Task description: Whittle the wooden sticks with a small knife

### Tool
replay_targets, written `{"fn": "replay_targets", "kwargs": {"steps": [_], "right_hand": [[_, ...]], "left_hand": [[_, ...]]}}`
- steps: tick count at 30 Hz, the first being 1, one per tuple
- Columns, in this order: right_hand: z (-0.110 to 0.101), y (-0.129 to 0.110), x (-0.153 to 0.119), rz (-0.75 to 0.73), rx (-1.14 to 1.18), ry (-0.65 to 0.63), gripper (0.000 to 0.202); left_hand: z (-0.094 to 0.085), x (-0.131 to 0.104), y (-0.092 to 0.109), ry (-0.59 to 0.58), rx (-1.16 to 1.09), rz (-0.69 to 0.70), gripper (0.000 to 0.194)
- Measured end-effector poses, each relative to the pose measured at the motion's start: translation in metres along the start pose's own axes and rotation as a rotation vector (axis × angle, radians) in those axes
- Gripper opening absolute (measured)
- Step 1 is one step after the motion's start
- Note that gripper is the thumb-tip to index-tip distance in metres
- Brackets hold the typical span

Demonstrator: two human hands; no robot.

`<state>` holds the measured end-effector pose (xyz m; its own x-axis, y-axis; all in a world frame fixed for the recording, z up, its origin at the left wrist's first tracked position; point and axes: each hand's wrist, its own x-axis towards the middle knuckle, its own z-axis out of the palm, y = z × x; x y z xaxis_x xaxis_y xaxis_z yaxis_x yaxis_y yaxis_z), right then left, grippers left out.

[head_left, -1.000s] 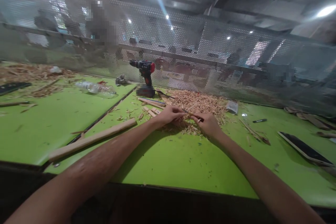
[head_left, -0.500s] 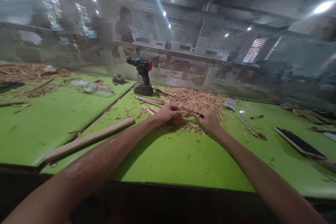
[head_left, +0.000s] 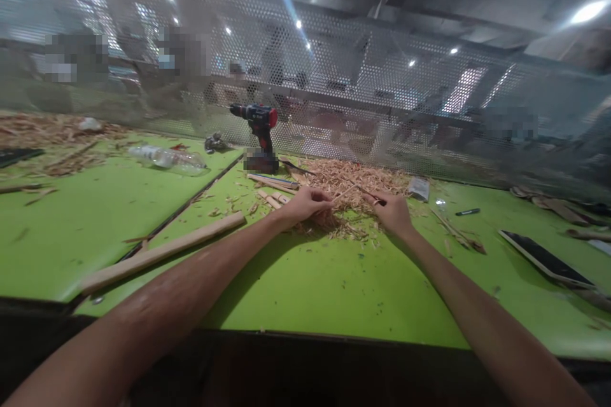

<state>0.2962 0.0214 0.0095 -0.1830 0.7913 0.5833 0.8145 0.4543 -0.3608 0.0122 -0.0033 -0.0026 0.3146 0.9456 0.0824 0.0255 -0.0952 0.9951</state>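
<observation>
Head view: thin stick (head_left: 344, 193) partly invisible behind left fingers (head_left: 321, 205)

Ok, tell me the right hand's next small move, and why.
Probably ease the right hand toward the left hand, bringing its thin dark tool along the slim pale wooden stick: the left hand pinches the stick, the tool's tip sits near its far end, and curly pale wood shavings lie around.

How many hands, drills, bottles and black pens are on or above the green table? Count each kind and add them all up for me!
Left hand and right hand: 2
Drill: 1
Clear bottle: 1
Black pen: 1
Total: 5
</observation>
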Motion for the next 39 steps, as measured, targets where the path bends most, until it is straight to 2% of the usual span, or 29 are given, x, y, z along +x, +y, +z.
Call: {"fn": "replay_targets", "kwargs": {"steps": [4, 9, 15, 19, 25, 30, 33, 36, 39], "right_hand": [[0.003, 0.000, 0.000, 0.029, 0.074, 0.027, 0.031], [-0.003, 0.002, 0.001, 0.049, 0.148, 0.081, 0.040], [-0.001, -0.025, -0.006, -0.117, 0.144, -0.141, 0.031], [0.004, -0.038, -0.011, -0.206, 0.139, -0.206, 0.024], [0.005, -0.029, -0.010, -0.197, 0.139, -0.161, 0.027], [0.004, -0.021, -0.006, -0.194, 0.083, -0.123, 0.023], [0.007, -0.022, -0.002, -0.207, 0.064, -0.170, 0.027], [0.014, -0.024, 0.007, -0.292, 0.049, -0.238, 0.029], [0.022, -0.023, 0.016, -0.370, 0.028, -0.250, 0.029]], "left_hand": [[-0.002, 0.002, -0.002, 0.013, 0.017, 0.008, 0.019], [-0.001, 0.002, -0.003, 0.032, 0.009, 0.012, 0.021], [0.000, -0.003, 0.004, 0.027, -0.031, 0.002, 0.023], [0.000, -0.005, 0.006, 0.001, -0.022, 0.038, 0.028], [-0.003, -0.002, 0.002, -0.016, -0.028, 0.053, 0.027], [0.000, -0.002, 0.002, 0.032, -0.042, 0.025, 0.024], [0.003, -0.004, 0.007, 0.057, -0.077, -0.009, 0.022], [0.006, -0.005, 0.012, 0.094, -0.094, -0.029, 0.017], [0.007, -0.004, 0.014, 0.133, -0.094, -0.027, 0.014]]}}
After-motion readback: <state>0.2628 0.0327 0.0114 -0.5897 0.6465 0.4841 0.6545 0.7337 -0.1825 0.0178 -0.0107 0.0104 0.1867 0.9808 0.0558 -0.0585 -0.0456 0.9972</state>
